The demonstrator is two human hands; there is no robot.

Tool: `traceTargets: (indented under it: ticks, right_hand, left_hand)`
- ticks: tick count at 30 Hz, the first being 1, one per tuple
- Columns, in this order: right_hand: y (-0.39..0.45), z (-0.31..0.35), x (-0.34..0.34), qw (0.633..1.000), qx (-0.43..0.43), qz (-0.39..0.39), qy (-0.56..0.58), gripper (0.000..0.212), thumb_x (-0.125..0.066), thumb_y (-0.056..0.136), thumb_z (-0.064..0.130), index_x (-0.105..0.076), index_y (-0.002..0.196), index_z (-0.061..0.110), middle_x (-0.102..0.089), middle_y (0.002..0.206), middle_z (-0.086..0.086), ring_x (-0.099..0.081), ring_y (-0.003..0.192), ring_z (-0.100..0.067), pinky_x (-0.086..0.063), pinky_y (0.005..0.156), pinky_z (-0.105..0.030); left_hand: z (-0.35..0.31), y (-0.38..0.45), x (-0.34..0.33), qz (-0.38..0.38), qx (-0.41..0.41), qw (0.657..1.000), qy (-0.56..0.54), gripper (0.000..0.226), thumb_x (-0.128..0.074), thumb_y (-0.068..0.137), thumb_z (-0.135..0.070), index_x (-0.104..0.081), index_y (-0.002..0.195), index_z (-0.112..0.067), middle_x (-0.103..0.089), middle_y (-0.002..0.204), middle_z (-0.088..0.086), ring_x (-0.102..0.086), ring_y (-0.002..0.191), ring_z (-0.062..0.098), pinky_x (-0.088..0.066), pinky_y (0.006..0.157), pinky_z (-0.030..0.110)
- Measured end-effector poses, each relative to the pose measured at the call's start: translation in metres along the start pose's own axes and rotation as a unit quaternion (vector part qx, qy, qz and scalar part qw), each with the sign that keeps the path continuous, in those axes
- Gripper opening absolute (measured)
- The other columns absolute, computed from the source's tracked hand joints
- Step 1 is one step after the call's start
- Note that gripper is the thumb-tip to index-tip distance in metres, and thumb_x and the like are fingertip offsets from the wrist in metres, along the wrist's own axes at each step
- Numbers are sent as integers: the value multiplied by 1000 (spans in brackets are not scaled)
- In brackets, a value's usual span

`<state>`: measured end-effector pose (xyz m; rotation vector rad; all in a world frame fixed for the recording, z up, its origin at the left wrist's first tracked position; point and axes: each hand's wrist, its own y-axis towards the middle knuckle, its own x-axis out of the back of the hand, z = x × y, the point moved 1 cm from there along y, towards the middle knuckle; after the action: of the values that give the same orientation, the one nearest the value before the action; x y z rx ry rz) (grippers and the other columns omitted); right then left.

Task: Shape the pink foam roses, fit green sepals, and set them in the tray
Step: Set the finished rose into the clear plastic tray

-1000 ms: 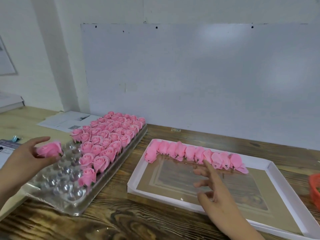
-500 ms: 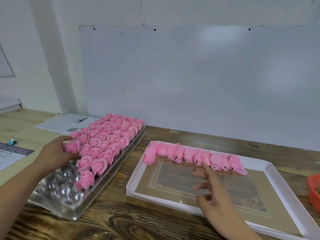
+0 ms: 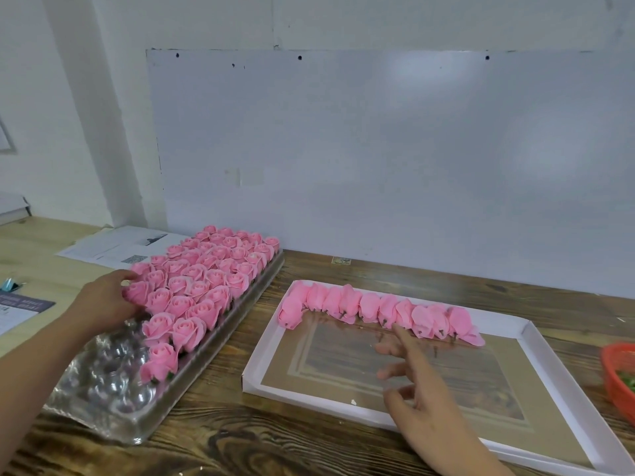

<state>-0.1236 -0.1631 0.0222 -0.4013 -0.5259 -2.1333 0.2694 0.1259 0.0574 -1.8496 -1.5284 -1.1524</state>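
Pink roses [image 3: 206,280] fill most of the clear tray [image 3: 103,389]; near cups stay bare. Left hand [image 3: 103,300] grips one rose [image 3: 139,292] at the tray's left edge, while the right hand [image 3: 422,383], fingers spread and holding nothing, reaches toward unshaped buds [image 3: 378,309] in the white box [image 3: 549,372].

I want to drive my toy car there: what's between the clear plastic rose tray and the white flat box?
Only bare wooden tabletop lies between the clear plastic tray and the white shallow box, as the head view shows.

A dark wood-grain counter [image 3: 240,441] is spreading beneath both hands, with a paler wooden stretch [image 3: 41,242] lying beyond the left hand. Printed paper sheets [image 3: 117,247] are lying past the left hand toward the wall, and a purple-edged leaflet [image 3: 20,309] with a small teal clip [image 3: 9,285] is sitting out to its left. A white board [image 3: 378,159] is standing against the wall [image 3: 51,97], far beyond both hands.
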Motion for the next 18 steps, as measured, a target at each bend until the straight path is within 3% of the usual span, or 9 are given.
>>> traceTargets:
  ticks: [5,9,15,18]
  right_hand:
    - [0,-1,1,1000,6,3,-3,87,-52,83,-10,-24,142,47,-53,123,21,-59,94,-5,-49,68,-16]
    - [0,-2,0,1000,2,6,-2,87,-51,84,-8,-22,142,49,-53,120,27,-59,96,-5,-49,69,-17]
    - [0,-3,0,1000,5,8,-2,86,-51,84,-7,-23,144,47,-49,114,37,-58,97,-6,-48,68,-14]
    - [1,-2,0,1000,8,6,-1,85,-51,84,-7,-23,143,49,-50,115,37,-58,97,-6,-48,68,-14]
  left_hand:
    - [0,5,0,30,-7,999,-14,68,-77,76,-2,-54,139,-9,-63,123,27,-61,77,28,-44,69,33]
    - [4,8,2,16,-23,1000,-2,64,-78,77,-4,-56,137,-10,-65,117,25,-60,84,30,-44,73,35]
    - [3,11,1,30,-11,999,15,68,-77,75,1,-55,138,-9,-65,120,25,-59,75,27,-41,61,28]
    - [1,14,3,37,-12,999,17,70,-78,74,1,-54,139,-9,-64,123,23,-59,84,29,-43,68,30]
